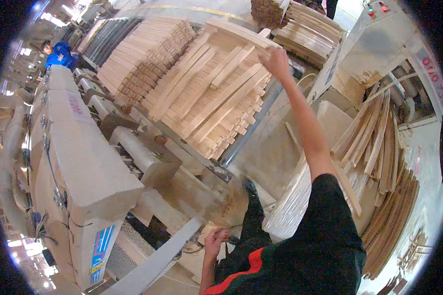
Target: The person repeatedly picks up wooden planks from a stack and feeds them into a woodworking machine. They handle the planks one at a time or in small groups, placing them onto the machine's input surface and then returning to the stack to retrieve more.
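While your bare right hand point(275, 61) stretches to the far right corner of a stack of pale, flat wooden slats point(206, 91), its fingers bent at the end of a broad light-wood board point(236, 32), your left hand point(216, 241) is loosely curled near your waist, beside a long grey metal bar point(157, 258); whether either grips anything, you cannot tell from this view. Red characters mark a white panel point(423, 61) at your right; reddish lettering and a blue-and-white striped label point(102, 253) mark the long beige machine housing point(86, 157) at your left. Uneven slat ends jut toward a blue-grey steel rail point(253, 130), past which dusty floor point(268, 152) runs to a plastic-wrapped pile point(293, 201).
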Tool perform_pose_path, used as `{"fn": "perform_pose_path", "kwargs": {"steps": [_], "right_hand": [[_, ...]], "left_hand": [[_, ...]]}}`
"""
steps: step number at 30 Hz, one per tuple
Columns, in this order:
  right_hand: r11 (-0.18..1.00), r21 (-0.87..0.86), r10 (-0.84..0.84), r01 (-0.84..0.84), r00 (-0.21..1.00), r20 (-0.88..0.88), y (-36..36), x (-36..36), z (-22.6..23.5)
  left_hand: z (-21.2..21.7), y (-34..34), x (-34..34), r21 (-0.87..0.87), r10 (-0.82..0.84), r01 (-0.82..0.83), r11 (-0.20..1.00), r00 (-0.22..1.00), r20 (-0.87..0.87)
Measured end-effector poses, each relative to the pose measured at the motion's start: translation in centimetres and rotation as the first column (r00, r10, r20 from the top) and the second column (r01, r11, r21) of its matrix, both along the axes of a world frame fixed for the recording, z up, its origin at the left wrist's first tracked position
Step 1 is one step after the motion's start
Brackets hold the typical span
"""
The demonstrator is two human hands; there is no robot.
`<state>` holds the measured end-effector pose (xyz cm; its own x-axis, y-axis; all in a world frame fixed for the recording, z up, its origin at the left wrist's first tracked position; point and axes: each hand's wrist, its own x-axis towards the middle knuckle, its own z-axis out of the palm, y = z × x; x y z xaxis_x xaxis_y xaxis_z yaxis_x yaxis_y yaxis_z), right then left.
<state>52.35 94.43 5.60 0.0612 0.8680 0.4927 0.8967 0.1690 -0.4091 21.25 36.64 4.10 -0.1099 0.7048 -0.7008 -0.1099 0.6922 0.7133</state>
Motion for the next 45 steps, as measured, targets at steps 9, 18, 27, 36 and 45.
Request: {"fn": "perform_pose_path", "kwargs": {"steps": [9,18,27,36,45], "right_hand": [[0.93,-0.365,0.112,0.046,0.909,0.401,11.5,2.9,-1.1],[0.89,-0.455,0.048,-0.033,0.999,0.022,1.1,3.8,-0.4],[0.881,-0.358,-0.446,0.31,0.797,-0.408,-21.4,-3.3,-4.3],[0.891,-0.385,-0.436,0.242,0.694,-0.573,-27.9,-12.2,-2.3],[0.874,-0.386,-0.465,0.294,0.734,-0.495,-29.7,-14.6,-4.7]], "left_hand": [[-1.0,6.4,1.5,0.138,0.093,-0.051,0.989,0.942,-0.321],[1.5,35.6,5.1,0.351,0.251,0.634,0.689,0.245,-0.936],[-1.7,39.0,4.3,0.08,0.054,0.626,0.776,0.061,-0.997],[-0.1,35.0,8.6,0.069,0.004,0.483,0.873,0.134,-0.991],[-2.0,34.7,7.5,0.035,0.0,0.492,0.87,0.07,-0.998]]}}
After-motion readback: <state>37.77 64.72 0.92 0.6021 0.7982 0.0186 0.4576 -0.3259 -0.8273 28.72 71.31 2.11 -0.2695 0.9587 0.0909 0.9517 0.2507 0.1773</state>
